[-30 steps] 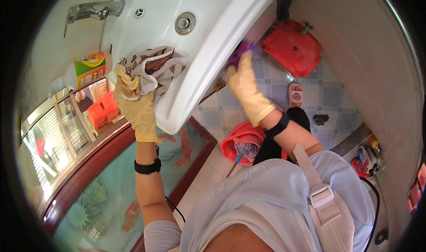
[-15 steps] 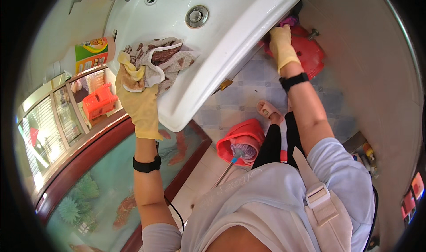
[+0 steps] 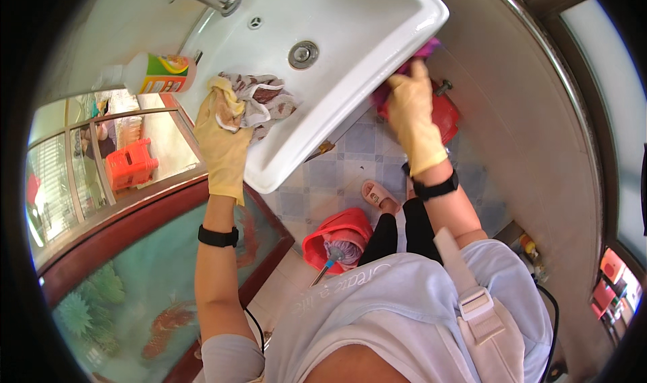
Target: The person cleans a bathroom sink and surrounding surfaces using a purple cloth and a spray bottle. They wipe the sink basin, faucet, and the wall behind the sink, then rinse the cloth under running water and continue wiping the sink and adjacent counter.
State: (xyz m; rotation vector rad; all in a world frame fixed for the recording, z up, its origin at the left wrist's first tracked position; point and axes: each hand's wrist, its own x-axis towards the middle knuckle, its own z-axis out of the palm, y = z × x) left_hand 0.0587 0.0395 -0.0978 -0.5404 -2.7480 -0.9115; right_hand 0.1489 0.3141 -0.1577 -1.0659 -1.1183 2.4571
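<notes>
From my remote post I've got gloved L hand (image 3: 224, 144) closed on a bunched brown-and-white cloth (image 3: 268, 99), lying on the washbasin (image 3: 350, 20) nr its L corner. Gloved R hand (image 3: 414, 117) grips a purple cloth (image 3: 426, 47) by the basin's outer rim, fingers blurred. Squat bottle (image 3: 158, 73) w/ green-orange label sits L; red bucket (image 3: 314, 249) w/ mop (image 3: 346, 252) on floor.

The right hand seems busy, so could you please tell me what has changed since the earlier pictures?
The right hand has carried the purple cloth rightward along the outer side of the white basin, and now partly covers the red stool. The view has shifted, bringing in the basin's right corner. No hold visibly changed. The left hand stays on the patterned towel; the mop remains in the red bucket.
</notes>
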